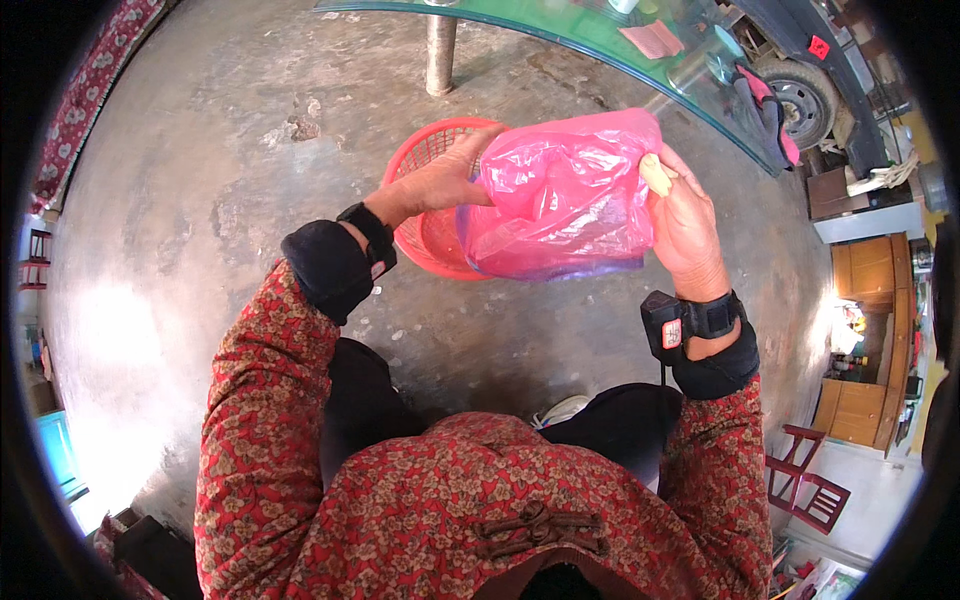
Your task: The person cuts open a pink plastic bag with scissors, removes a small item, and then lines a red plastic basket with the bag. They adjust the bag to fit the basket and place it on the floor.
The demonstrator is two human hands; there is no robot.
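A shiny pink plastic bag (pixel 565 195) is stretched between my two hands, partly over a red plastic basket (pixel 405 165). My left hand (pixel 445 180) grips the bag's left edge, thumb in front and fingers partly hidden behind it. On the other side, my right hand (pixel 688 220) has its fingers bent against the bag's right end. A small pale yellow piece (pixel 655 174) shows at those fingertips; I cannot make out its kind. The bag hides much of the basket's right side. Black straps circle both wrists.
A glass-topped table (pixel 560 30) curves across the far side, on a metal leg (pixel 440 55). To the far right are a wheel (pixel 800 105) and a dark pink-and-grey cloth (pixel 765 115). A wooden cabinet (pixel 865 340) and a dark red chair (pixel 805 485) stand at the right.
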